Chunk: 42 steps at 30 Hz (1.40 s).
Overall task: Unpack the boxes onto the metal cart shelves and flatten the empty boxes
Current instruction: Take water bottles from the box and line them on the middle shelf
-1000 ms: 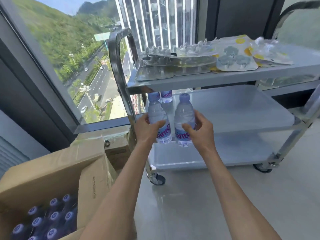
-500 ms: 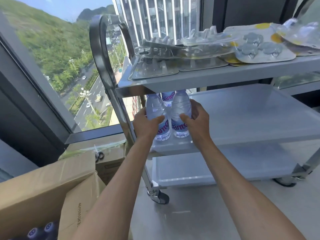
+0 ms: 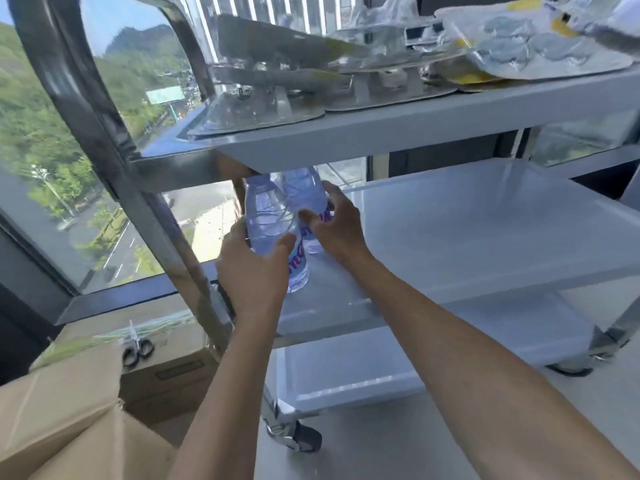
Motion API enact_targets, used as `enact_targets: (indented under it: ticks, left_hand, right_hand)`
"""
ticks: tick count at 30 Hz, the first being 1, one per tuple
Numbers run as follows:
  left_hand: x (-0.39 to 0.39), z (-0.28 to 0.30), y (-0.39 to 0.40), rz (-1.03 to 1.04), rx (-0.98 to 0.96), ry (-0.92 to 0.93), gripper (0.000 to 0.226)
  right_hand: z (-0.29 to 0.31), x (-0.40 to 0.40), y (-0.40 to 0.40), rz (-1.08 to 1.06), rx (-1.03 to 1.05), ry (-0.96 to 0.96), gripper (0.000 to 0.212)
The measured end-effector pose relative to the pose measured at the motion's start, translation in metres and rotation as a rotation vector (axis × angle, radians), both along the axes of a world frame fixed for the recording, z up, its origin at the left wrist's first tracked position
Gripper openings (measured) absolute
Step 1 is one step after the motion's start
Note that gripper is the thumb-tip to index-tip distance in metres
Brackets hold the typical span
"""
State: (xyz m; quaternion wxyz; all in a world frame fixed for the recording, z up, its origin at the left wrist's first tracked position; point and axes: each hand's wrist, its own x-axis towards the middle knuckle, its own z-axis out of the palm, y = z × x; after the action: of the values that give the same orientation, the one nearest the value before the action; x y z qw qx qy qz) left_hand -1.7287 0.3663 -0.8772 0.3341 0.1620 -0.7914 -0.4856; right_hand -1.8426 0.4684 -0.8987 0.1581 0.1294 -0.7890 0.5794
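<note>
My left hand (image 3: 251, 271) grips a clear water bottle (image 3: 268, 220) with a purple label, standing at the left end of the metal cart's middle shelf (image 3: 485, 237). Just behind it, my right hand (image 3: 336, 226) holds a second water bottle (image 3: 304, 195), also on that shelf. The top shelf's edge hides both caps. An open cardboard box (image 3: 69, 417) lies at the lower left, its contents out of view.
The cart's top shelf (image 3: 415, 126) carries several blister packs (image 3: 519, 53). Its curved handle (image 3: 86, 109) rises at the left, against a big window. A closed carton (image 3: 166, 372) with scissors (image 3: 136, 351) on it stands by the cart. The bottom shelf (image 3: 398, 368) sits on caster wheels (image 3: 304, 441).
Both hands have carried the two bottles forward under the top shelf and onto the middle shelf's left end. The view has moved closer to the cart.
</note>
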Motion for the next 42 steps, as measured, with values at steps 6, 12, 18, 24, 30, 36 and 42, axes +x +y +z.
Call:
enact_targets:
  ticks: [6,12,18,24,30,36,42]
  left_hand:
    - [-0.001,0.003,-0.006,-0.023,0.006,0.007,0.038]
    - [-0.010,0.004,-0.008,-0.075,0.055,-0.004,0.048]
    - [-0.050,0.008,-0.028,0.001,0.104,-0.035,0.049]
    - [-0.086,0.000,-0.024,0.033,0.089,0.009,0.054]
    - [-0.098,-0.022,-0.035,0.032,0.105,0.029,0.028]
    - [-0.103,-0.029,-0.036,0.034,0.108,0.057,0.020]
    - [-0.110,-0.029,-0.038,0.039,0.121,0.058,0.014]
  right_hand:
    - [-0.005,-0.019,-0.014,-0.016,-0.026,-0.014,0.068]
    - [-0.022,-0.022,-0.012,-0.049,-0.004,0.002,0.070]
    - [-0.025,-0.024,-0.014,-0.061,0.007,0.012,0.062]
    - [-0.025,-0.025,-0.013,-0.052,-0.022,-0.001,0.061]
    - [-0.026,-0.028,-0.016,-0.056,-0.074,-0.059,0.052]
    - [-0.028,-0.032,-0.016,-0.075,-0.106,-0.047,0.064]
    - [-0.029,-0.029,-0.015,-0.103,-0.075,0.018,0.056]
